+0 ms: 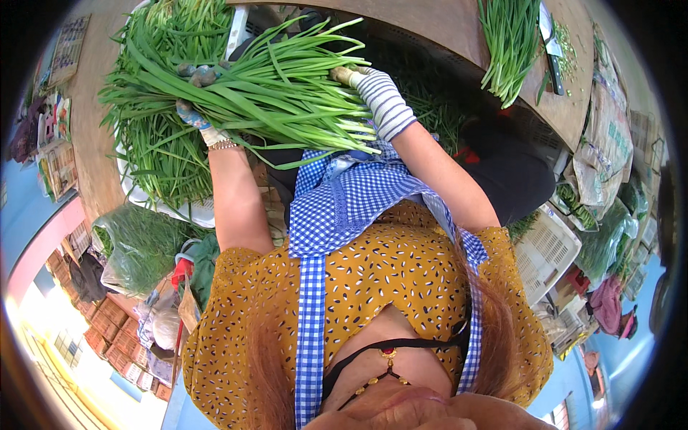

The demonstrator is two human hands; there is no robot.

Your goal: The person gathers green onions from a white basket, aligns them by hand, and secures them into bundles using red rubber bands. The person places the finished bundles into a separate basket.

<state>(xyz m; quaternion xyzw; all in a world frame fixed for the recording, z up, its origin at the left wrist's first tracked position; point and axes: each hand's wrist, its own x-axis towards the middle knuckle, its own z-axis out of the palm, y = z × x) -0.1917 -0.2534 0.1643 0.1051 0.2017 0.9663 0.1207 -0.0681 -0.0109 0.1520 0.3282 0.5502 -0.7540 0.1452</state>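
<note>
A large bundle of garlic chives (269, 88) lies across both my gloved hands, leaf tips to the left and pale stalk ends to the right. My left hand (199, 78), in a blue-patterned glove, grips the leafy part, with fingertips showing above and thumb below. My right hand (380, 99), in a white glove with dark stripes, is at the pale ends. Some of its fingers are hidden by the stalks. Under and beyond my left hand, a white plastic crate (129, 185) is heaped with more chives (166, 166). A blue checked apron (344, 209) covers my lap.
A wooden table (430, 19) curves along the far side. On its right lie another bunch of chives (508, 54), a black-handled knife (554, 67) and chopped bits (567, 54). A plastic bag of greens (145, 247) sits left, a white crate (548, 252) right.
</note>
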